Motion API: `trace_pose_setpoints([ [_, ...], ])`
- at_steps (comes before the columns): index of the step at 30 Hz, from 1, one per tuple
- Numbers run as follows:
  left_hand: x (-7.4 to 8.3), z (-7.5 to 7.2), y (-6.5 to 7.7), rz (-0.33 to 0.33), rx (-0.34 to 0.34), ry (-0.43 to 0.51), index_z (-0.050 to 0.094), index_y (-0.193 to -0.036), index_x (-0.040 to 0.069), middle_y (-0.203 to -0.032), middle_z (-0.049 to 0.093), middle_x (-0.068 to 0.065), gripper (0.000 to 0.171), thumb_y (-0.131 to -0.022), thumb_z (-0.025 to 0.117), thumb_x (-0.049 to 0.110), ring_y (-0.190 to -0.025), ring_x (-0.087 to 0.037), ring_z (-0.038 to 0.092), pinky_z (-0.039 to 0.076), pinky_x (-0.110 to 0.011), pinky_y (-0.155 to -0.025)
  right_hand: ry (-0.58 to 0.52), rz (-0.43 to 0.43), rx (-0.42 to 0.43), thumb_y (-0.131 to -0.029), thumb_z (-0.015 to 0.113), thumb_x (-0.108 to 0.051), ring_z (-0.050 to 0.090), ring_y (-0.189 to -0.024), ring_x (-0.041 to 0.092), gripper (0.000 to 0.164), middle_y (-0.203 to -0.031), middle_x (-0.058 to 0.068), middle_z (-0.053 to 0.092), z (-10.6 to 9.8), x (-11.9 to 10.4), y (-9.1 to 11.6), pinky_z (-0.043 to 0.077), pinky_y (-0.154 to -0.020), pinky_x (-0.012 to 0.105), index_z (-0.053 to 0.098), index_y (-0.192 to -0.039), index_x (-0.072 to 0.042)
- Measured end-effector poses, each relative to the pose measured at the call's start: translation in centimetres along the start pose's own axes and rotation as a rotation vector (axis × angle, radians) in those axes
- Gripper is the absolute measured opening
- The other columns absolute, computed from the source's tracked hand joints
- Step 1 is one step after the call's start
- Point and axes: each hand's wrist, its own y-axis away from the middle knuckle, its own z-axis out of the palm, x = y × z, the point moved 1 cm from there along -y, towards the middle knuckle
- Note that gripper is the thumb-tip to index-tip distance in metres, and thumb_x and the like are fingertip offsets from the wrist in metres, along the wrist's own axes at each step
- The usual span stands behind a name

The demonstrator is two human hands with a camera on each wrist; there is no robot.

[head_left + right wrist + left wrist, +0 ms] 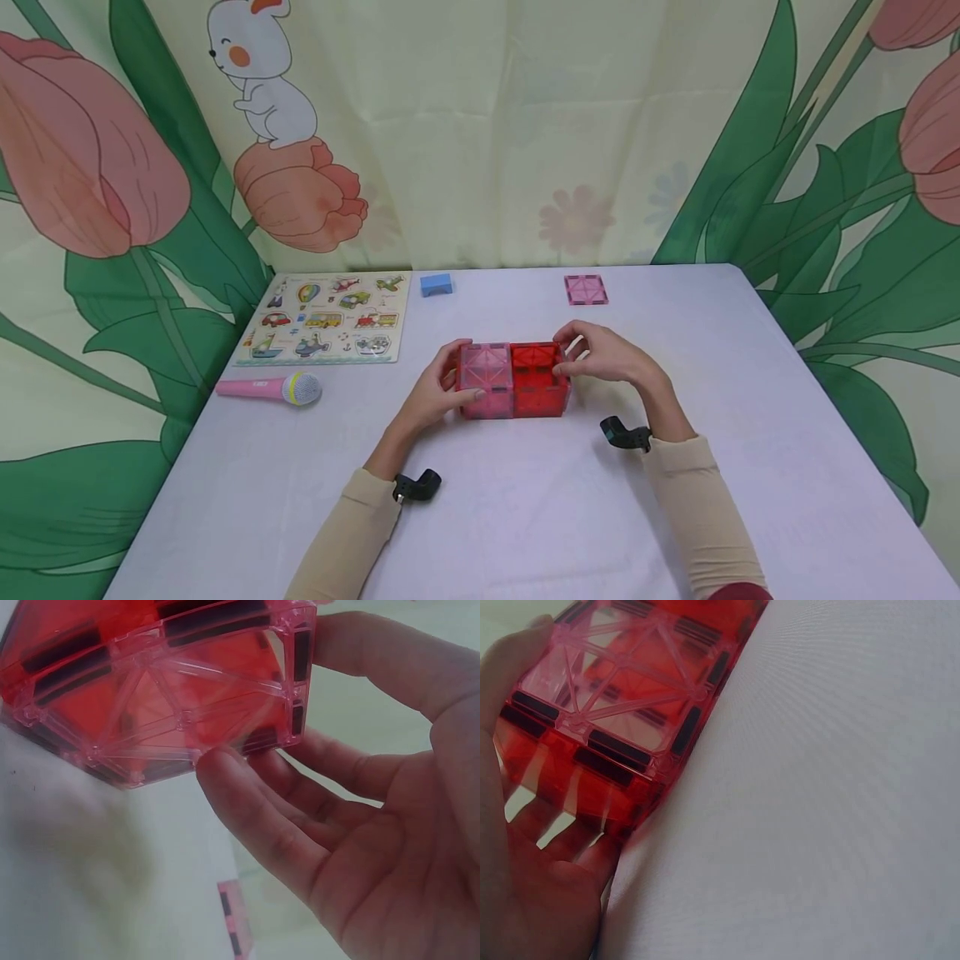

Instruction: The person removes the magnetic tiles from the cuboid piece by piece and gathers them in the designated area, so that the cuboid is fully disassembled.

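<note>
A box of see-through magnetic tiles (513, 402), pink on its left half and red on its right, sits on the white table in the head view. My left hand (433, 390) grips its left end, thumb along the front and fingers behind. In the left wrist view, the fingers show through the red end wall (574, 776). At the opposite end, my right hand (609, 353) holds the box near its upper right corner between thumb and fingers. The right wrist view shows that thumb (247, 806) against the edge of a pink tile (180, 720).
Behind the box lies a single pink tile (586, 290). A blue arch block (437, 285) stands at the back, beside a picture puzzle board (330, 321). The pink toy microphone (258, 389) lies at the left. A printed curtain (480, 142) hangs beyond the table's far edge.
</note>
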Motion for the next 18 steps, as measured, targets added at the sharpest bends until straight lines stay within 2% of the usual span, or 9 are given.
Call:
trace_pose_setpoints([
  [7, -0.08, 0.0, -0.11, 0.001, -0.002, 0.003, 0.039, -0.148, 0.03, -0.146, 0.047, -0.007, 0.08, -0.082, 0.081, 0.016, -0.131, -0.028, 0.051, 0.046, -0.045, -0.112, 0.0, 0.059, -0.031, -0.083, 0.078, -0.029, 0.066, -0.106, 0.024, 0.053, -0.124, 0.012, 0.06, 0.09, 0.15, 0.12, 0.06, -0.084, 0.037, 0.057, -0.129, -0.01],
  [18, 0.05, -0.02, 0.08, 0.005, -0.002, 0.004, 0.038, -0.149, 0.028, -0.147, 0.046, -0.008, 0.08, -0.082, 0.081, 0.018, -0.131, -0.027, 0.051, 0.047, -0.043, -0.112, 0.002, 0.044, -0.041, -0.086, 0.074, -0.026, 0.067, -0.104, 0.023, 0.049, -0.123, 0.011, 0.06, 0.08, 0.15, 0.19, 0.06, -0.086, 0.039, 0.057, -0.129, -0.011],
])
